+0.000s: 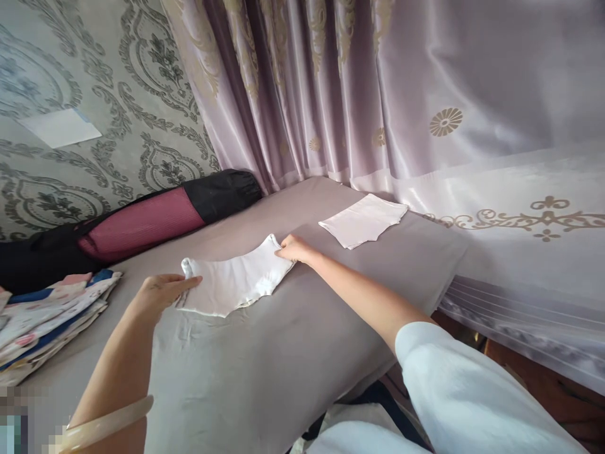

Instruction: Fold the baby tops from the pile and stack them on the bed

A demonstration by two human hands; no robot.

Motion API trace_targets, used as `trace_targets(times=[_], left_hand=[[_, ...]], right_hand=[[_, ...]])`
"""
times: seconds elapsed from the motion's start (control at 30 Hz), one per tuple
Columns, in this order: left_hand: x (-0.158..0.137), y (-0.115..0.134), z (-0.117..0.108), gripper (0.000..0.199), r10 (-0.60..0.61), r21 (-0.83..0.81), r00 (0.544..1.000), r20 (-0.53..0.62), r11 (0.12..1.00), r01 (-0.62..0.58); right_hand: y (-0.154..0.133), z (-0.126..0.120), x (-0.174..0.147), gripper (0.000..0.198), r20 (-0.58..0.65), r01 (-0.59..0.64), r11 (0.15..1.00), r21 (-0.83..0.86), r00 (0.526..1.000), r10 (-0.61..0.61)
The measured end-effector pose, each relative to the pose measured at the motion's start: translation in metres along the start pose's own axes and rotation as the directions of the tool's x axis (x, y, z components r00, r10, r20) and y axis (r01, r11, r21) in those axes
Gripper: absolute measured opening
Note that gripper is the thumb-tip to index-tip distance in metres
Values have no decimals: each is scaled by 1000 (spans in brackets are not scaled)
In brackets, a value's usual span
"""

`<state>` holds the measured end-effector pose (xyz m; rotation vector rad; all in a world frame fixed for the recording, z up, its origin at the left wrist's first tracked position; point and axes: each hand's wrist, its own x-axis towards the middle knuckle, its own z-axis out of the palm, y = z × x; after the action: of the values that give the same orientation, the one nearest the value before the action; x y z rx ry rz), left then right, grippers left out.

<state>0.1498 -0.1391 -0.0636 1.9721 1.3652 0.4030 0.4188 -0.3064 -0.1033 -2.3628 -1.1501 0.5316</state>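
A small white garment that looks like a pair of children's underpants [236, 280] is stretched between my two hands, low over the grey bed sheet. My left hand [165, 289] pinches its left side, thumb and fingers closed on the cloth. At its upper right corner, my right hand [293, 249] grips the other side. The cloth sags along the edge between the hands. Farther back to the right, a pale pink garment of similar shape [363, 221] lies flat on the sheet.
The bed [227, 372] has a smooth grey sheet. Folded patterned clothes [57, 321] are stacked at the left edge. Against the patterned wall lies a long black and pink mesh bag [142, 224]. Lilac curtains [293, 94] hang behind the bed.
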Motion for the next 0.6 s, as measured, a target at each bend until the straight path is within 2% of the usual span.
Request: trace_targets(times=[0.07,0.23,0.33,0.43,0.6], left_hand=[[-7,21,-2,36,-44,-75,999,17,996,45],[-18,64,15,33,31,-197,994,100,980,-10],[-23,86,37,35,127,-262,975,181,962,-77],[-28,110,63,30,173,-331,966,190,938,-103],[-38,151,112,25,258,-442,952,167,882,-161]], right_hand=[[5,-12,-5,17,-12,1,1000,0,1000,-1],[24,-60,-21,16,-62,-50,996,-79,997,45],[39,-93,-32,16,-106,-87,981,-171,992,70],[54,-124,-39,17,-190,-173,949,-264,974,125],[73,-158,-41,24,-384,-357,852,-383,900,205]])
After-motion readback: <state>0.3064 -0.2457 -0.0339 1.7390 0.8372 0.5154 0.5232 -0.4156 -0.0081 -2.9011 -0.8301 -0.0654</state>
